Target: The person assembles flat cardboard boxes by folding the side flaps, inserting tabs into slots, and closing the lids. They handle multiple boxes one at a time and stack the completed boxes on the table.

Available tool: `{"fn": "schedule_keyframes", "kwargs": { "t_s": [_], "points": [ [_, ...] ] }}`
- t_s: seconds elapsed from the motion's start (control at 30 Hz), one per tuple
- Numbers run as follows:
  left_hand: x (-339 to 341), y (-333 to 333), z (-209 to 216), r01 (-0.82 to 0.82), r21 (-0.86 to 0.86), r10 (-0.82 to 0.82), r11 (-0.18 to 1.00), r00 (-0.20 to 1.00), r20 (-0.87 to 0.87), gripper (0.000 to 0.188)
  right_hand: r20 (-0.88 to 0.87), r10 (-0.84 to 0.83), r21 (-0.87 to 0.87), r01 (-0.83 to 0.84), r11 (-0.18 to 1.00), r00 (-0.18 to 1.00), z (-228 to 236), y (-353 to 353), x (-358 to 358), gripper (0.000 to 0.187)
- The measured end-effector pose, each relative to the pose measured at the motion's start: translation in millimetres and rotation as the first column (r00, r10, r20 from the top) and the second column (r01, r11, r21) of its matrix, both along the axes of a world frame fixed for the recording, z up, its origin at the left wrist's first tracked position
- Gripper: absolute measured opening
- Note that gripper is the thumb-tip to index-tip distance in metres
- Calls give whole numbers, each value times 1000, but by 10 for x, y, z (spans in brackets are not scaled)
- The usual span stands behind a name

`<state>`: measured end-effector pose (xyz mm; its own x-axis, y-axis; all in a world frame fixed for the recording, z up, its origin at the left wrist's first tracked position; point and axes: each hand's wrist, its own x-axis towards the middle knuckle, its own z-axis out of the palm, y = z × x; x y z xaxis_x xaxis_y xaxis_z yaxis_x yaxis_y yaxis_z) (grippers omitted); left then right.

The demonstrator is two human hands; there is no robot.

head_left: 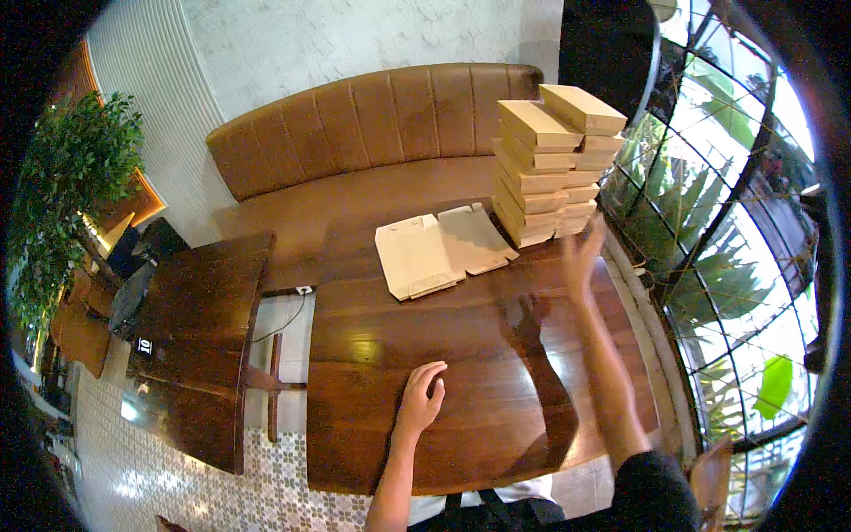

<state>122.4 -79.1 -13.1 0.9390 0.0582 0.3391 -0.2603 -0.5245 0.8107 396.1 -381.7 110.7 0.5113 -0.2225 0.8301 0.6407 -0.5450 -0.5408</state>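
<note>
Two side-by-side stacks of closed brown cardboard boxes (536,182) rise at the far right of the dark wooden table (372,355). My right hand (583,253), smeared by motion, reaches up to the near right side of these stacks. Whether it touches a box cannot be made out. Just left of the stacks, an unfolded cardboard box blank (439,248) lies flat, with its flaps spread. Over the near middle of the table is my left hand (423,399), empty and loosely curved, the thumb apart from the fingers.
A brown padded bench (372,120) curves behind the table. To the left stands a second wooden table (199,346), with a gap and a cable (288,330) between. A black-framed window (709,266) runs along the right, and a leafy plant (66,186) stands far left.
</note>
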Motion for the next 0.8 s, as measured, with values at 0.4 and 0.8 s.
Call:
{"fn": "schedule_keyframes", "kwargs": {
  "t_s": [0.4,0.8],
  "points": [
    [1147,251,-21,-291,27,273,956,923,270,23,-575,199,-34,-266,963,794,-1271,1504,-819,64],
    [2268,774,130,-15,285,43,958,995,-92,38,-632,139,-99,-257,961,763,-1237,1481,-683,41]
  ]
}}
